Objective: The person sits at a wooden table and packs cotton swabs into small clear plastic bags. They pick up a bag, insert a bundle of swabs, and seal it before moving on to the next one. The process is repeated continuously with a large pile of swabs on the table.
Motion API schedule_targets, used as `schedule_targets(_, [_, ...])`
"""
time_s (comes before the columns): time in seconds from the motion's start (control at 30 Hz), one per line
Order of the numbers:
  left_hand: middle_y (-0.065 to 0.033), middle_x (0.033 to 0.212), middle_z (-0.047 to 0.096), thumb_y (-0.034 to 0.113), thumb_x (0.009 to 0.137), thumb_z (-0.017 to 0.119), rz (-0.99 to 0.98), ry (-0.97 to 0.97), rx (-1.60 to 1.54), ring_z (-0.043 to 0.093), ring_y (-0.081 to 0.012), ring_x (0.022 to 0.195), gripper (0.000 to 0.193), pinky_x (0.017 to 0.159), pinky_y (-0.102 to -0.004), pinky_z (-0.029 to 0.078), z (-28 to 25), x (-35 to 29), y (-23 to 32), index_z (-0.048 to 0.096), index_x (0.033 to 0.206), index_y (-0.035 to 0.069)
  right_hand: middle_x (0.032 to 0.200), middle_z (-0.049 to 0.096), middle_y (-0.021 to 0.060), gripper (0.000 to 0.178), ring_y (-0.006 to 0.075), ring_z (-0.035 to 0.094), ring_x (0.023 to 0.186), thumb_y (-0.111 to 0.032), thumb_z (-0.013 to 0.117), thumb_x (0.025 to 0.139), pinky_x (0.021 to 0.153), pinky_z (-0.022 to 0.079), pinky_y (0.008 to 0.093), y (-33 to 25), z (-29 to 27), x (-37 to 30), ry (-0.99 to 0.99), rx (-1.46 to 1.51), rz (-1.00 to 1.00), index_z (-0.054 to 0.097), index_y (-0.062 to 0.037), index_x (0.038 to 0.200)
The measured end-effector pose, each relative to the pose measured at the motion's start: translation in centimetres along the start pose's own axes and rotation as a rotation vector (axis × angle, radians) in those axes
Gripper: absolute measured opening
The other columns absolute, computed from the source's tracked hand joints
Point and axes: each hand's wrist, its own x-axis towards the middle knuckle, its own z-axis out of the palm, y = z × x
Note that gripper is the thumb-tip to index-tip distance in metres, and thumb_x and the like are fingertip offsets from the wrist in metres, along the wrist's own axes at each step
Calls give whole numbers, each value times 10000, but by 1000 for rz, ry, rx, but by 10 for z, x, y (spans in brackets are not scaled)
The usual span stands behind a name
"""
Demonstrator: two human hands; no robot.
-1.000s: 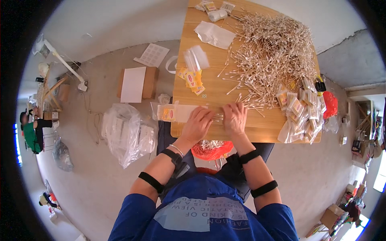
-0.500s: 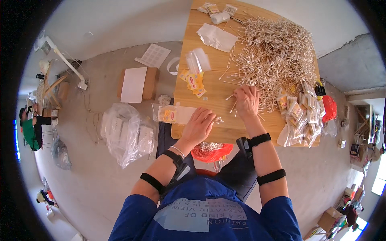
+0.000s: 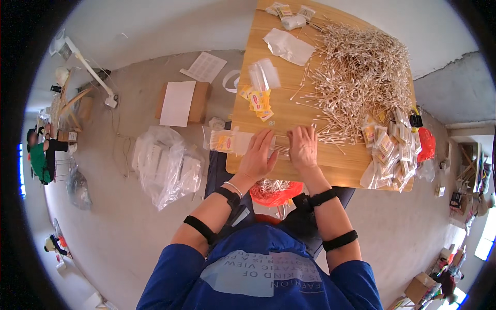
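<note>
**Though partly covered, visible on the tabletop: a small bundle of swabs (image 3: 280,146)**

While masked at both ends by bent fingers, exposed only along its middle, flat on the wooden table (image 3: 341,168). At its near-left end, the left hand (image 3: 257,155), palm down, fingers slightly spread; contact beneath hidden, so cannot tell whether gripping or merely pressing. At the opposite end, the right hand (image 3: 304,147), fingertips curled downward, thumb hard to pick out; again, cannot tell how firmly closed. Also partly concealed by the left hand: a flat white strip (image 3: 243,143), running leftward to a clear-wrapped swab pack (image 3: 223,141) with a yellow label.

Farther up, overlapping yellow cards (image 3: 258,103), rectangular and thin, beside see-through plastic sleeves (image 3: 264,75), faint at the edges; beyond these, a creased white sheet (image 3: 288,46) of irregular outline. To the right, a bristling pile of loose swabs (image 3: 364,72), slim straight sticks with rounded white tips, too tangled to count. Just below, a heap of filled packs (image 3: 395,150) in crinkled clear film, many labels covered.

Cut off by the table edge, a red plastic bag (image 3: 276,195) with swabs inside. On the floor, a wrinkled clear bag (image 3: 168,165), contents pale and indistinct. Around each arm, 2 black straps (image 3: 340,240).
</note>
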Motion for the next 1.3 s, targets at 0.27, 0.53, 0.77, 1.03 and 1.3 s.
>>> schedule_targets(0.27, [-161, 1265, 491, 197, 823, 666, 90, -35, 114, 434, -351, 1246, 506, 1107, -482, 331, 2, 2, 3, 519, 1266, -1, 927, 587, 100, 126, 324, 533, 925, -170, 642, 829, 795, 423, 438, 0, -28, -71, -128, 116, -85, 592, -85, 909])
schedule_targets(0.53, [-132, 1147, 515, 187, 812, 695, 118, -61, 91, 482, -353, 1152, 368, 1103, -526, 326, 1, 1, 1, 576, 1139, 66, 924, 576, 149, 258, 364, 555, 909, -248, 710, 807, 805, 458, 452, 5, -25, -40, 125, 84, 363, 596, -48, 923])
schedule_targets(0.77, [-108, 1121, 536, 170, 792, 705, 144, -63, 81, 512, -320, 1129, 298, 1108, -542, 317, 2, 1, -1, 601, 1059, 88, 926, 595, 114, 258, 333, 568, 924, -268, 722, 800, 805, 471, 439, 4, -10, -16, 89, 42, 558, 630, -71, 940])
schedule_targets(1.03, [-86, 1096, 551, 179, 752, 724, 145, -22, 72, 517, -296, 1122, 293, 1097, -527, 332, 1, 1, 1, 621, 1010, 89, 896, 603, 90, 92, 320, 568, 909, -133, 688, 794, 795, 472, 425, 10, 1, -28, 89, 131, 228, 669, -98, 878])
schedule_targets(1.3, [-116, 1104, 538, 181, 767, 718, 148, -24, 62, 510, -318, 1123, 350, 1109, -543, 321, 2, 0, -2, 593, 1075, 71, 874, 588, 83, 128, 319, 564, 899, -97, 699, 778, 786, 481, 412, 9, -8, -16, 63, 189, 168, 679, -99, 905])
